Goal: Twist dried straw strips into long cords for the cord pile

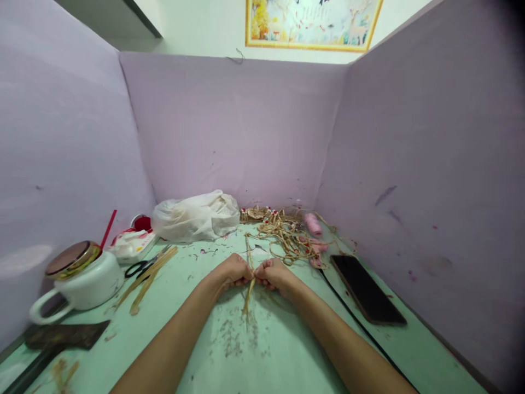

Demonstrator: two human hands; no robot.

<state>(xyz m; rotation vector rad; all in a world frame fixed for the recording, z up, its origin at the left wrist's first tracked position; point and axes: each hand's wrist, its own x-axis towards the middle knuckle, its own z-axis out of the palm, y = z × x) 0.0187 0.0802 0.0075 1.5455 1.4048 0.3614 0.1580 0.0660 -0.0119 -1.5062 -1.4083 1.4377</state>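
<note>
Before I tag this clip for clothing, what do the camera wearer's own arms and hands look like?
The left hand and right hand are ungloved. The left forearm and right forearm are sleeveless as far as they show, tapering toward the hands. No watch, bracelet or marking can be made out on either; rings or nail polish are too small to tell.

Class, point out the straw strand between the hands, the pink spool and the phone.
Straw strand (249, 295): head view, on its lower part.
Pink spool (313, 225): head view, middle of its side.
Phone (368, 290): head view, middle of its dark screen.
</note>
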